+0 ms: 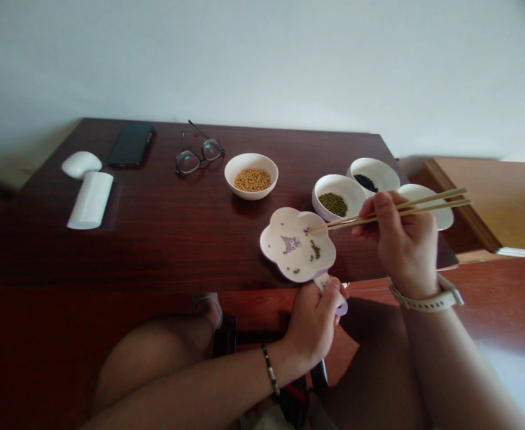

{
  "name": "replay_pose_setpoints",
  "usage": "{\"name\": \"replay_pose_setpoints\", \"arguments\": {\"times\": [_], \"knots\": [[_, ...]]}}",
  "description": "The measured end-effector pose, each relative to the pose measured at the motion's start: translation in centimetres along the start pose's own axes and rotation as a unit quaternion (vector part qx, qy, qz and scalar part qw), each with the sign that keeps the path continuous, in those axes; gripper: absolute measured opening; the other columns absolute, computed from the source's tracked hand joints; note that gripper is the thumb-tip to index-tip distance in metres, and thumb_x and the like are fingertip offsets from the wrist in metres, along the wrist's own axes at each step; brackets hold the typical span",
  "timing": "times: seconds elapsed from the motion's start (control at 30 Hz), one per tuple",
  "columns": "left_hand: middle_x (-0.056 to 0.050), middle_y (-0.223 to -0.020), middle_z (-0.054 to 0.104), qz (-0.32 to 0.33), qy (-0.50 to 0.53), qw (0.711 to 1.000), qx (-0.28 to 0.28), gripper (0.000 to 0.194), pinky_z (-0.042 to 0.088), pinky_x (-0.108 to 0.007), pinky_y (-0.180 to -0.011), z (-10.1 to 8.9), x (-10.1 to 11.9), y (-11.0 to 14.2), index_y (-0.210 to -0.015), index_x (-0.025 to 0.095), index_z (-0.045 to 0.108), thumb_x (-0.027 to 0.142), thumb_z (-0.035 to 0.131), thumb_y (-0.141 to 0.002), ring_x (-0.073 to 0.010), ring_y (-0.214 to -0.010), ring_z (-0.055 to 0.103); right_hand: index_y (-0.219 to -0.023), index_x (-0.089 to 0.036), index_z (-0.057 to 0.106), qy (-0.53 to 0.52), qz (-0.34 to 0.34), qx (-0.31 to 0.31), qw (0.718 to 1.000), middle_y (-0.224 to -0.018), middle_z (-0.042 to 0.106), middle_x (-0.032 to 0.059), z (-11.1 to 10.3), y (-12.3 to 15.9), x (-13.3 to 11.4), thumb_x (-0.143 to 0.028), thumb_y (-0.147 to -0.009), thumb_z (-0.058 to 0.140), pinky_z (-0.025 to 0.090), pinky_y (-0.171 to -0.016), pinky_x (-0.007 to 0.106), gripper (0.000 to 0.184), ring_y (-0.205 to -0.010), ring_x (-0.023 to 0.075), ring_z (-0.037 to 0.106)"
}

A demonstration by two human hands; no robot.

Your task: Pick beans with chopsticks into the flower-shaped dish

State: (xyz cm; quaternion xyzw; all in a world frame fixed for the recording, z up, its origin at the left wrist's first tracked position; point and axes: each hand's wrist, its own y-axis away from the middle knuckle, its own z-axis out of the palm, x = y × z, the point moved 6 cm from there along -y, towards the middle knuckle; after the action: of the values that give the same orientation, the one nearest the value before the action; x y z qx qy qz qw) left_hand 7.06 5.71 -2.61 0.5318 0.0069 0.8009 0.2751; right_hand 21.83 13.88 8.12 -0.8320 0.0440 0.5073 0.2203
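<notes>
My left hand [310,322] grips the handle of a white flower-shaped plate [284,254], which has a cartoon print and a few green mung beans on it. My right hand [401,245] holds wooden chopsticks [378,214], their tips over the plate's rim. Whether anything lies between the tips is too small to tell. Behind the chopsticks are a white bowl of mung beans [332,204] and a white bowl of black beans [375,176]. A white bowl of soybeans [251,176] stands further left. Another white dish [436,221] is partly hidden behind my right hand.
Dark reddish-brown wooden table [163,239] with eyeglasses [199,156], a black smartphone [131,145] and white objects [89,200] at the far left. A wooden board [486,200] lies beyond the right edge. My knees sit below the table edge.
</notes>
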Motion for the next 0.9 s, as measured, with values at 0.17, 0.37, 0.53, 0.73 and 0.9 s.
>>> {"name": "replay_pose_setpoints", "arguments": {"times": [0.17, 0.37, 0.53, 0.73, 0.9], "knots": [[0.004, -0.062, 0.046, 0.0, -0.005, 1.0, 0.001, 0.041, 0.032, -0.027, -0.055, 0.01, 0.11, 0.06, -0.085, 0.02, 0.06, 0.049, 0.046, -0.11, -0.012, -0.054, 0.04, -0.083, -0.023, 0.07, -0.006, 0.004, -0.005, 1.0, -0.063, 0.069, 0.0003, 0.01, -0.17, 0.17, -0.059, -0.111, 0.056, 0.05, -0.049, 0.026, 0.048, -0.052, 0.0132, 0.065], [0.004, -0.06, 0.045, 0.006, -0.007, 1.0, -0.002, 0.039, 0.031, -0.028, -0.055, -0.01, 0.29, -0.02, -0.082, 0.02, 0.059, 0.044, 0.046, -0.11, -0.0122, -0.055, 0.04, -0.083, -0.022, 0.07, -0.027, 0.024, -0.007, 0.999, -0.064, 0.069, 0.001, 0.17, -0.4, 0.61, -0.06, -0.11, 0.059, 0.05, -0.049, 0.026, 0.048, -0.053, 0.0131, 0.065], [0.005, -0.06, 0.046, 0.001, -0.011, 1.0, -0.002, 0.04, 0.032, -0.027, -0.055, 0.0, 0.28, 0.02, -0.084, 0.019, 0.06, 0.046, 0.046, -0.11, -0.012, -0.055, 0.04, -0.083, -0.022, 0.07, -0.034, 0.039, -0.013, 0.999, -0.065, 0.069, 0.0016, 0.31, -0.44, 0.81, -0.059, -0.109, 0.061, 0.051, -0.049, 0.026, 0.047, -0.054, 0.0137, 0.065], [0.005, -0.06, 0.046, 0.001, -0.009, 1.0, 0.001, 0.038, 0.031, -0.027, -0.055, 0.03, 0.45, 0.08, -0.084, 0.02, 0.06, 0.044, 0.046, -0.11, -0.012, -0.055, 0.041, -0.083, -0.023, 0.07, -0.037, 0.047, -0.019, 0.998, -0.065, 0.069, 0.0027, 0.35, -0.44, 0.94, -0.06, -0.109, 0.061, 0.051, -0.05, 0.028, 0.046, -0.055, 0.0156, 0.065], [0.005, -0.059, 0.045, 0.001, -0.011, 1.0, 0.0, 0.039, 0.031, -0.028, -0.055, 0.02, 0.52, 0.09, -0.083, 0.02, 0.06, 0.045, 0.045, -0.11, -0.0121, -0.054, 0.04, -0.082, -0.024, 0.07, -0.037, 0.048, -0.031, 0.998, -0.068, 0.07, 0.0035, 0.38, -0.48, 0.93, -0.06, -0.108, 0.062, 0.052, -0.051, 0.029, 0.046, -0.057, 0.0162, 0.066]]}}
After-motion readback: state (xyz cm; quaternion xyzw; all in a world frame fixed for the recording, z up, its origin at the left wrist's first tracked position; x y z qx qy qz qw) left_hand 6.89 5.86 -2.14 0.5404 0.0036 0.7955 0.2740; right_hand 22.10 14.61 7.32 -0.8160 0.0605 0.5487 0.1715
